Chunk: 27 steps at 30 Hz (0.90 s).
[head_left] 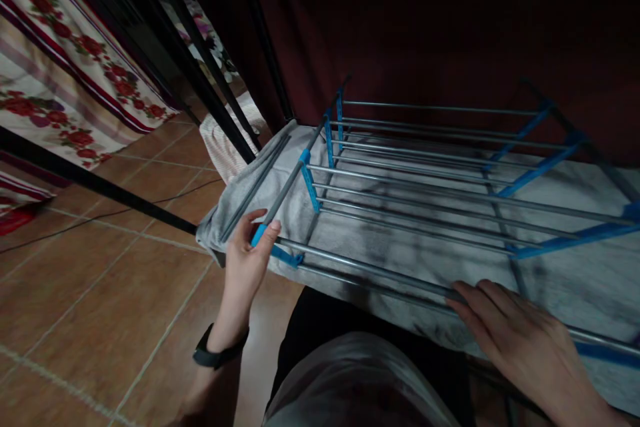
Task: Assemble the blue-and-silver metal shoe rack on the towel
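Note:
A metal rack with grey rods and blue plastic joints point(309, 180) stands over a grey cloth point(380, 213), in front of me. My left hand point(249, 243) grips its near left corner, thumb and fingers around the blue joint there. Farther right, my right hand point(515, 333) is closed over the near long rod point(360, 267); its fingertips curl over the tube. Blue slanted braces point(550, 242) join the rods at the right end. A loose-looking grey rod pair point(257, 187) lies along the cloth's left edge.
Dark metal bars point(100, 180) slant across the left side. Behind them hangs a floral curtain point(75, 67). A dark red panel point(425, 33) rises behind the rack. A thin cable point(115, 212) runs over the tiled floor point(100, 293), and a pale cloth point(220, 147) lies there.

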Available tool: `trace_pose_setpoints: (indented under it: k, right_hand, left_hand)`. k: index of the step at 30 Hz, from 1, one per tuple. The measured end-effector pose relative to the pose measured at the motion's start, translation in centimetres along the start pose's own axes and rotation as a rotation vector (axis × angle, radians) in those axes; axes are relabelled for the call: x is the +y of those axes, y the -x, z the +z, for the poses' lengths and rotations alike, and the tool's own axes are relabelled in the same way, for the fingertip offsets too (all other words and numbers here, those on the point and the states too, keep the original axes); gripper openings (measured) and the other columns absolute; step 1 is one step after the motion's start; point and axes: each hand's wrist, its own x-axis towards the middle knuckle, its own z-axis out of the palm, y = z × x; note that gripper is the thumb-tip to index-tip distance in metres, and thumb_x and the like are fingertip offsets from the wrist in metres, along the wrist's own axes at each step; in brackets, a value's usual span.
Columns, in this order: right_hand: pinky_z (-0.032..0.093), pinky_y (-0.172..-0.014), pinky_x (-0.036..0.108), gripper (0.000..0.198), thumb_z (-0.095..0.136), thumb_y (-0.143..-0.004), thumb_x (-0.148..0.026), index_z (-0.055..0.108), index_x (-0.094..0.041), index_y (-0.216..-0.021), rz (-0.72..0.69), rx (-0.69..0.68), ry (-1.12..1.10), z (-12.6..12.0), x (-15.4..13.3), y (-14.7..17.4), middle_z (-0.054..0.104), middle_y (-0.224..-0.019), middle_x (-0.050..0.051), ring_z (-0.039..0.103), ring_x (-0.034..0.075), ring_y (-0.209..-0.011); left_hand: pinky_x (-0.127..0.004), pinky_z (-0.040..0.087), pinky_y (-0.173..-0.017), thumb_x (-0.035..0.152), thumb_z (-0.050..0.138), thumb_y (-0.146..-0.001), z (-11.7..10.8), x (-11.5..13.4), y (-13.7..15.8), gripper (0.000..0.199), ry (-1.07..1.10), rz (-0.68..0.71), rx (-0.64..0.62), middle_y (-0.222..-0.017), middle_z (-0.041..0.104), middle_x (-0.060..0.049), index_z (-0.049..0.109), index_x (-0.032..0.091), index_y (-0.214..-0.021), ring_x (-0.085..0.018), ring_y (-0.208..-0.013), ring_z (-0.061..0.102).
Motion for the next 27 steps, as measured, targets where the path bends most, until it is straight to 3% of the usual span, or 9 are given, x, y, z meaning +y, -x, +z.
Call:
trace_pose_setpoints:
  k: [2, 4, 10, 17, 21, 27]
  right_hand:
    - [0.044, -0.073, 0.035, 0.030, 0.037, -0.108, -0.023, 0.067, -0.017, -0.110, 0.006, 0.000, -0.012, 0.0, 0.1, 0.0, 0.071, -0.098, 0.008, 0.062, 0.018, -0.079]
    - [0.044, -0.073, 0.035, 0.028, 0.040, -0.108, -0.025, 0.067, -0.016, -0.110, 0.017, 0.004, -0.026, 0.0, 0.2, 0.0, 0.071, -0.096, 0.007, 0.061, 0.018, -0.076]
    - [0.046, -0.081, 0.040, 0.029, 0.039, -0.107, -0.025, 0.066, -0.019, -0.117, 0.003, -0.035, -0.089, -0.4, -0.3, -0.8, 0.073, -0.104, 0.010, 0.065, 0.023, -0.089]
    - [0.052, -0.086, 0.039, 0.048, 0.049, -0.104, -0.028, 0.044, -0.017, -0.150, -0.054, -0.152, -0.156, 0.2, -6.7, -8.4, 0.068, -0.125, 0.011, 0.067, 0.023, -0.103]
    - [0.050, -0.067, 0.032, 0.038, 0.052, -0.100, -0.014, 0.052, -0.019, -0.137, -0.075, -0.268, -0.171, 0.9, -8.1, -11.9, 0.070, -0.112, 0.006, 0.070, 0.017, -0.085]
    - [0.045, -0.063, 0.030, 0.038, 0.054, -0.094, -0.006, 0.053, -0.021, -0.129, -0.096, -0.344, -0.183, 0.1, -7.5, -11.4, 0.070, -0.106, 0.003, 0.071, 0.016, -0.079]
  left_hand:
    - [-0.030, 0.050, -0.065, 0.062, 0.068, -0.085, 0.7, -0.9, -0.4, 0.046, 0.098, -0.096, -0.080, -0.077, 0.070, -0.005, 0.074, 0.016, -0.091, -0.021, -0.072, 0.065]
    - [-0.028, 0.047, -0.059, 0.063, 0.065, -0.085, 1.4, -1.5, -0.4, 0.047, 0.200, -0.127, -0.078, -0.071, 0.067, -0.004, 0.072, 0.016, -0.078, -0.017, -0.062, 0.060]
    - [-0.025, 0.040, -0.052, 0.057, 0.071, -0.085, 1.9, -2.2, -0.4, 0.044, 0.278, -0.120, -0.007, -0.062, 0.058, -0.002, 0.066, 0.018, -0.066, -0.013, -0.056, 0.052]
    - [-0.025, 0.040, -0.052, 0.060, 0.070, -0.085, 1.9, -2.6, -0.3, 0.045, 0.278, -0.110, 0.007, -0.064, 0.060, -0.002, 0.067, 0.018, -0.069, -0.013, -0.056, 0.051]
    - [-0.025, 0.040, -0.050, 0.071, 0.061, -0.087, 2.2, -2.5, -0.4, 0.057, 0.320, -0.104, 0.039, -0.066, 0.061, -0.004, 0.066, 0.017, -0.069, -0.014, -0.057, 0.051]
    - [-0.025, 0.035, -0.049, 0.071, 0.053, -0.092, 3.1, -2.1, -0.7, 0.064, 0.359, -0.080, 0.094, -0.055, 0.052, -0.003, 0.059, 0.018, -0.058, -0.013, -0.053, 0.048]
